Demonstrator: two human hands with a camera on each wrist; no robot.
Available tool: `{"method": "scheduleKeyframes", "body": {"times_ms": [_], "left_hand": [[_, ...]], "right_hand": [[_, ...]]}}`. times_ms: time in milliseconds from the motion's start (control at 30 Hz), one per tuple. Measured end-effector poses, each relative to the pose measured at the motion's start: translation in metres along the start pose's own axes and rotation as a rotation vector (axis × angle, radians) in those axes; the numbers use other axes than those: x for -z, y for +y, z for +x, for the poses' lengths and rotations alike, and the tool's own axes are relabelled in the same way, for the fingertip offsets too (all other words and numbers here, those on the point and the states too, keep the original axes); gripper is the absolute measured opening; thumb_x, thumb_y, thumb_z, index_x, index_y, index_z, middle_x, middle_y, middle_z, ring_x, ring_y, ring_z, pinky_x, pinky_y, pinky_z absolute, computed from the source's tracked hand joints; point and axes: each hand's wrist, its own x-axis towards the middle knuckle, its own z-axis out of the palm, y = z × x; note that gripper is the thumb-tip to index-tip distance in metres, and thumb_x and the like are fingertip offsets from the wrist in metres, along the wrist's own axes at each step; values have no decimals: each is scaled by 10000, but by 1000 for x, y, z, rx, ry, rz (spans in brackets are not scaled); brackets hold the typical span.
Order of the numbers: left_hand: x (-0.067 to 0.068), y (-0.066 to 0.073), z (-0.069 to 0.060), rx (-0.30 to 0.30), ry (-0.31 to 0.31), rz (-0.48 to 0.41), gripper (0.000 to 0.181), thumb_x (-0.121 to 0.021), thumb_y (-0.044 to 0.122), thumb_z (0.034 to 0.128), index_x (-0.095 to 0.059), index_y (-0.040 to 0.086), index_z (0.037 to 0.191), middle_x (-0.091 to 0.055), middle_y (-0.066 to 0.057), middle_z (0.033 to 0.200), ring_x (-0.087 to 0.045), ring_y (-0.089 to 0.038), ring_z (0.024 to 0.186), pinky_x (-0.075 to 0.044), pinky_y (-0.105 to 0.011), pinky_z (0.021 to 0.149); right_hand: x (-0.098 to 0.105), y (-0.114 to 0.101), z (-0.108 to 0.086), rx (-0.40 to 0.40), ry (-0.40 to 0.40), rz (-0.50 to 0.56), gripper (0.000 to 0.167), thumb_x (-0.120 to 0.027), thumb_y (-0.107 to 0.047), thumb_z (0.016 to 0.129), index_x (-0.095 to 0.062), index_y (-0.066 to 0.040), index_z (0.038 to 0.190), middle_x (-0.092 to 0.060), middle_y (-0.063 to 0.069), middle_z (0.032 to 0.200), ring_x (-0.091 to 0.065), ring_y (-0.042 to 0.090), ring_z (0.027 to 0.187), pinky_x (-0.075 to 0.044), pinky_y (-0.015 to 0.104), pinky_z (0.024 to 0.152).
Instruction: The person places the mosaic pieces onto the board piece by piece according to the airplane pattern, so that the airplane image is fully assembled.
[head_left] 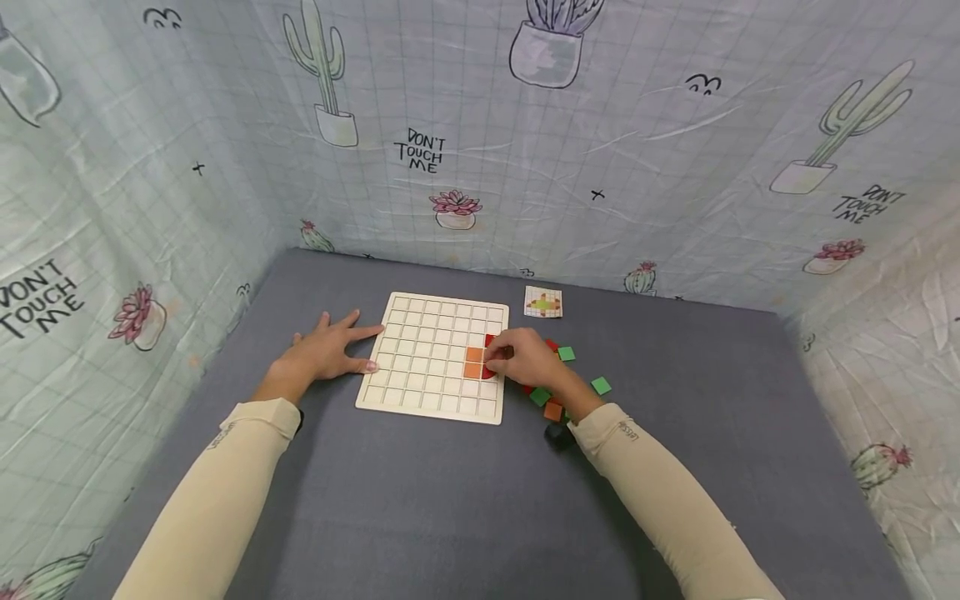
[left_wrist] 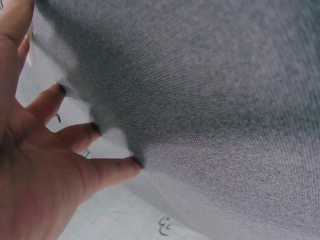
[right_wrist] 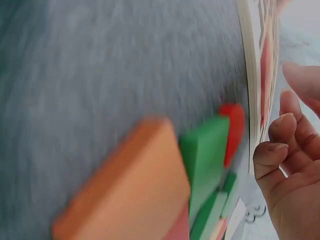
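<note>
A pale wooden grid board (head_left: 420, 360) lies on the grey cloth. Two orange square tiles (head_left: 473, 362) sit in its cells near the right side. My left hand (head_left: 321, 350) rests at the board's left edge with spread fingers, thumb and index touching it; its other fingertips (left_wrist: 139, 162) meet the cloth. At the board's right side my right hand (head_left: 520, 356) has bent fingers and pinches a red tile (head_left: 488, 372) low over the cells; the fingertips partly cover it. Another patch of red (head_left: 489, 340) shows just beyond. The right wrist view has this hand (right_wrist: 295, 165) beside the board's edge.
Loose tiles lie right of the board, partly under my right forearm: green (head_left: 602, 386), orange (head_left: 552, 412) and red ones. A small pattern card (head_left: 543, 302) is behind them. A black object (head_left: 558, 436) sits by the right sleeve. Printed fabric walls (head_left: 480, 250) border the table.
</note>
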Motion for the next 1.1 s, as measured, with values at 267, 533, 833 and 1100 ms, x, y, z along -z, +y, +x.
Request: {"method": "scheduleKeyframes", "body": {"times_ms": [267,533,833,1100], "left_hand": [[2,3,-2,8,-3,-1,862,-698,600,930,-305,343,1652,-65,-164,1768,31,-613,1562,-79,-901,1110],[-1,0,0,-8,9,35,874,-694,622,916,-318,331,1650,-92,-186,1760,-10,-630,1554,-126,-893,1113],[-2,-1,3,-21,13,53,880,-702,614,908,-331,309,1646,-109,-217,1749,-31,-646,1544,-169,-830,1167],[0,1,0,-20,12,50,877,-707,597,911,-340,291,1645,-116,-232,1743,-33,-650,1541,-171,-818,1177]], "right_hand": [[21,12,-11,-28,50,20,69,-760,-36,933,-811,-7,969,-766,124,946,-611,138,754,-524,279,697],[44,23,-25,-83,79,26,95,-747,-29,937,-800,20,999,-771,156,944,-616,142,732,-529,305,682],[58,41,-37,-159,116,20,94,-716,-20,955,-800,9,986,-763,170,907,-612,157,701,-516,321,638],[67,53,-48,-222,145,9,125,-722,-27,952,-803,12,1039,-761,190,994,-636,198,800,-526,324,695]]}}
